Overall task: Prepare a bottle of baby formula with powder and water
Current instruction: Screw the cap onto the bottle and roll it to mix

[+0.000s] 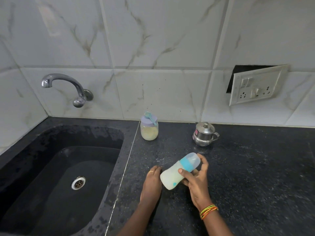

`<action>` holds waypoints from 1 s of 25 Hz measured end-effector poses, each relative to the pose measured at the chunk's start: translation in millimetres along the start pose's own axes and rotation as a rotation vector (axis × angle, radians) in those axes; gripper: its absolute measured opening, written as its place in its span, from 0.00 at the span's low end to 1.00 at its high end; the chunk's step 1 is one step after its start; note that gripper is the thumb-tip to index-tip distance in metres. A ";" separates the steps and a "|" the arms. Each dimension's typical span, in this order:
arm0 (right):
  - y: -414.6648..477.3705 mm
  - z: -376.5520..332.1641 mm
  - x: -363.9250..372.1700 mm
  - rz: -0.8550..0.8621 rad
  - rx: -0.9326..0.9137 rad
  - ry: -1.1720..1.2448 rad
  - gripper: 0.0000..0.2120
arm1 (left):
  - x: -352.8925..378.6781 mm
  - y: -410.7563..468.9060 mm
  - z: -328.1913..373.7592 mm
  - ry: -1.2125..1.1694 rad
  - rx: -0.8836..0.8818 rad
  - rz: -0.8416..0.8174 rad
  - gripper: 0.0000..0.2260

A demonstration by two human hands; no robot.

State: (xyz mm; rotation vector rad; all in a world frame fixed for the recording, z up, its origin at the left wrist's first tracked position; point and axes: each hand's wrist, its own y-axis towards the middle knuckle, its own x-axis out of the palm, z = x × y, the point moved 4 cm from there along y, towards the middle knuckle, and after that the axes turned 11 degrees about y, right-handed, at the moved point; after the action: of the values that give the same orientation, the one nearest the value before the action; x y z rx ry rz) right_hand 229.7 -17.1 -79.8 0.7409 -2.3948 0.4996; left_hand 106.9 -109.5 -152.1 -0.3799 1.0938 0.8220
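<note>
baby bottle [170, 177] sat tilted over the counter [255, 167] near its front edge, capped and milky inside. right hand [196, 180] gripped its waist, thumb and fingers curled round; left hand [152, 182] lay loose on the stone, holding nothing. light, smooth plastic, probably slippery; the waist seemed the surest hold

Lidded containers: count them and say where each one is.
3. The powder jar stands by the wall beside the sink, the steel pot to its right, and the baby bottle is held tilted in the right hand. None seem hidden.
</note>
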 end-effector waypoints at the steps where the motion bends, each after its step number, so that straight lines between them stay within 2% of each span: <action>1: 0.6 -0.3 -1.3 0.024 -0.005 0.039 0.33 | -0.4 0.2 0.2 -0.005 -0.001 0.002 0.18; 3: 2.4 -1.1 -3.8 0.072 -0.011 0.138 0.30 | -0.9 0.3 1.2 -0.001 -0.008 0.004 0.18; 7: 1.1 -1.8 -0.1 0.002 0.001 -0.006 0.34 | -1.0 0.6 0.4 -0.020 -0.024 -0.003 0.17; 10: 2.5 -3.1 -2.9 0.060 -0.006 0.084 0.32 | -2.4 0.0 3.0 -0.007 -0.029 -0.013 0.17; 13: 0.9 -1.7 1.1 -0.007 0.027 -0.012 0.33 | -3.0 -0.5 2.2 -0.008 -0.010 -0.009 0.18; 17: 2.2 -2.5 -3.4 0.085 0.018 0.126 0.31 | -4.5 -0.3 4.3 -0.008 -0.014 -0.013 0.18; 21: -0.7 -2.1 -3.1 0.018 0.041 0.021 0.33 | -3.7 -0.6 1.5 -0.012 -0.039 -0.031 0.18; 25: 2.6 1.5 -8.5 0.127 0.026 0.181 0.29 | -6.8 -2.1 7.2 0.012 0.010 -0.021 0.18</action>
State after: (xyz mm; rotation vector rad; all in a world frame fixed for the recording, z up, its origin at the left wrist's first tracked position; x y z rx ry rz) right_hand 233.2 -12.5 -86.7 0.5324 -2.2783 0.6235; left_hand 111.6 -108.9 -143.2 -0.3876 1.1031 0.7964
